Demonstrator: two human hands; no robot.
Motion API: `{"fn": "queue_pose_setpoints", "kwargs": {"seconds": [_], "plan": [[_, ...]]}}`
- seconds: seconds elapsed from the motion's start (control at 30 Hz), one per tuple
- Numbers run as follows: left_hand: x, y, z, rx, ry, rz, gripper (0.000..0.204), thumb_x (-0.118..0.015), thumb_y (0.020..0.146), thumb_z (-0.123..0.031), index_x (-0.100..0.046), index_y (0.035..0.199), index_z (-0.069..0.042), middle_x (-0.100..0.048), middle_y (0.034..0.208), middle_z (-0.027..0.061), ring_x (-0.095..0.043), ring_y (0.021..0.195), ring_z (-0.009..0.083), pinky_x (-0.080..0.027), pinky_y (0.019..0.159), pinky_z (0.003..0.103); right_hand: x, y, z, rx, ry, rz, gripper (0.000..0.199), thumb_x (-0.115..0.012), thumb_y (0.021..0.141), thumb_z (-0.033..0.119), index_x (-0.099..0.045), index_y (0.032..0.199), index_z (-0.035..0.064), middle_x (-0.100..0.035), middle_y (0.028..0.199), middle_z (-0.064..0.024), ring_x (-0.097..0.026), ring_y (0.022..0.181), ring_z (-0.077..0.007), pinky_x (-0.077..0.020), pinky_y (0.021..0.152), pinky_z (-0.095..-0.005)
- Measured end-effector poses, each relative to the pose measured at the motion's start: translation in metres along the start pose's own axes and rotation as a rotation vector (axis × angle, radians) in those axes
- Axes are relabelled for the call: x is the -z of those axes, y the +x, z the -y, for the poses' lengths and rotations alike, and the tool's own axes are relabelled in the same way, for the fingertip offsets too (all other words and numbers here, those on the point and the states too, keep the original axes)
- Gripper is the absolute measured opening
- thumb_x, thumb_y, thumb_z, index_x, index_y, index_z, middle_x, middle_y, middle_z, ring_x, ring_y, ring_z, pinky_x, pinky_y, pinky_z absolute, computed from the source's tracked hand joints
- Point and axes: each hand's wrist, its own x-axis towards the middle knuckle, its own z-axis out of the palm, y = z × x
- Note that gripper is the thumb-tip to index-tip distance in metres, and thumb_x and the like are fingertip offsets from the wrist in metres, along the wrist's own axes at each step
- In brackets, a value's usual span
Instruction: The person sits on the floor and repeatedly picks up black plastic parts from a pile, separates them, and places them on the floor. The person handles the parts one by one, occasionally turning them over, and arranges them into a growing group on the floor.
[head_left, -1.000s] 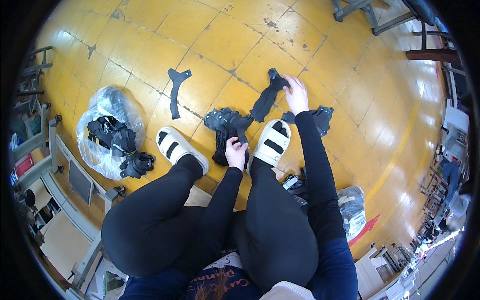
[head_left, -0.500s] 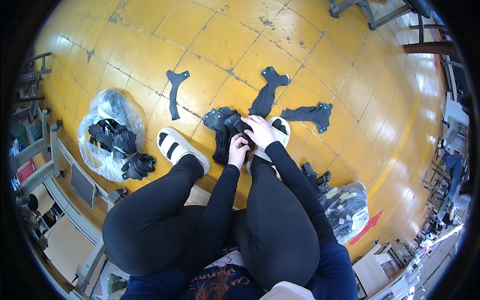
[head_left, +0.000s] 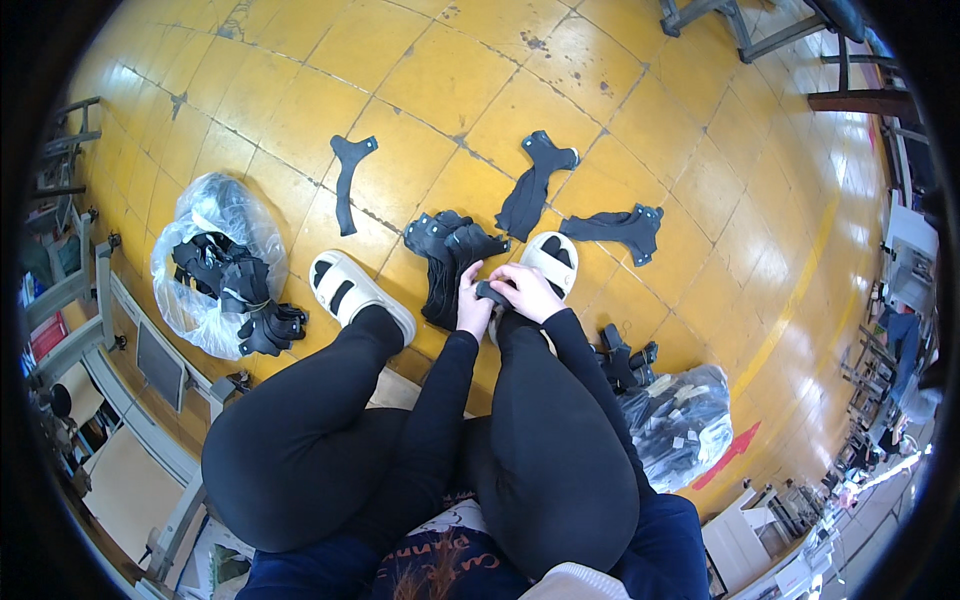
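Observation:
Close together between my knees and sandals, my left hand [head_left: 473, 303] and my right hand [head_left: 530, 291] pinch a small dark fabric piece [head_left: 490, 292]. Most of it is hidden by my fingers. Just beyond and to the left lies a thick stack of black fabric pieces [head_left: 441, 262], each with a widened, forked end. Farther out, similar pieces rest singly on the floor: a narrow one [head_left: 347, 185] on the left, a broader one [head_left: 533, 190] ahead, and another [head_left: 625, 231] turned sideways on the right.
A clear plastic bag [head_left: 205, 325] with bundled black pieces sits on the left. Another filled plastic bag [head_left: 685, 425] is at the right, with dark pieces [head_left: 622, 360] beside it. My sandals [head_left: 550, 262] flank the stack. A metal-framed table [head_left: 150, 410] stands on the left.
Both hands have drawn back from the stack toward me, bringing the dark fabric piece along. The stack's right side is now uncovered. Pieces on the floor stay put.

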Motion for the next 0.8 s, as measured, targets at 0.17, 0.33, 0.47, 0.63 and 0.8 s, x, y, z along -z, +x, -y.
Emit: {"fn": "queue_pose_setpoints", "kwargs": {"seconds": [0.17,0.33,0.47,0.63,0.8], "plan": [[0.02,0.005,-0.032,0.127,0.103,-0.335,0.032,-0.045,0.079,0.013,-0.061,0.104,0.0,-0.065,0.097,0.0083,-0.062,0.091,0.0187,-0.046,0.089,0.029,0.014,-0.036,0.015,-0.078,0.106,-0.131,0.02,-0.055,0.093,0.019,-0.065,0.094,0.0014,-0.067,0.085,-0.0155,-0.066,0.08,-0.0272,-0.0492,0.072,-0.0344],[0.005,0.001,-0.046,-0.045,0.36,-0.429,0.046,-0.053,0.075,0.008,-0.052,0.12,0.0,-0.053,0.115,0.0172,-0.053,0.108,0.0307,-0.043,0.096,0.038,0.043,-0.105,0.006,-0.325,0.152,-0.438,0.021,-0.057,0.093,0.017,-0.064,0.09,-0.0027,-0.064,0.075,-0.011,-0.06,0.07,-0.014,-0.0474,0.067,-0.0284],[0.0,-0.002,-0.047,0.072,0.583,-0.316,0.062,-0.067,0.075,-0.006,-0.04,0.131,-0.001,-0.05,0.122,0.0159,-0.046,0.118,0.0326,-0.035,0.102,0.043,0.051,-0.176,-0.011,-0.472,0.211,-0.369,0.016,-0.063,0.089,0.013,-0.064,0.084,-0.0028,-0.062,0.071,-0.0041,-0.054,0.066,-0.0081,-0.0452,0.064,-0.0247],[-0.002,0.008,-0.032,0.258,0.579,-0.183,0.066,-0.074,0.073,-0.018,-0.043,0.128,-0.001,-0.048,0.118,0.0141,-0.046,0.113,0.0335,-0.037,0.1,0.043,0.023,-0.26,-0.03,-0.546,0.354,-0.056,0.016,-0.066,0.085,0.01,-0.062,0.079,-0.0042,-0.056,0.066,-0.0002,-0.048,0.064,-0.0053,-0.0421,0.06,-0.0244],[0.001,0.001,-0.022,0.105,0.685,-0.127,0.046,-0.073,0.073,-0.017,-0.052,0.112,-0.003,-0.051,0.111,0.0173,-0.048,0.108,0.0357,-0.04,0.095,0.043,-0.004,-0.271,-0.046,-0.511,0.038,-0.159,0.019,-0.069,0.083,0.016,-0.063,0.084,-0.0021,-0.058,0.066,-0.0083,-0.053,0.059,-0.0165,-0.0431,0.058,-0.029]]}}
